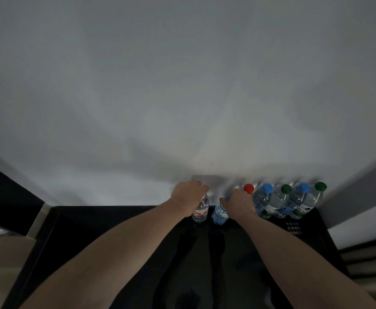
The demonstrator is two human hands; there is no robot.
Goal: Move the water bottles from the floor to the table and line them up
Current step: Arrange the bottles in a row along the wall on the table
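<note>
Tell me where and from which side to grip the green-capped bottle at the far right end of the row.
Grip the green-capped bottle at its neck just under the cap, coming from above. It stands upright against the wall, a blue-capped bottle close on its left, so only the top is free.

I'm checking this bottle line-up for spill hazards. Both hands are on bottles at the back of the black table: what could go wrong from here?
1. The left hand and right hand grip the clear red-labelled bottle and the blue-labelled bottle near their tops, so a nudge could tip either.
2. The right hand sits against the red-capped bottle; pulling away might knock that tightly packed row.
</note>
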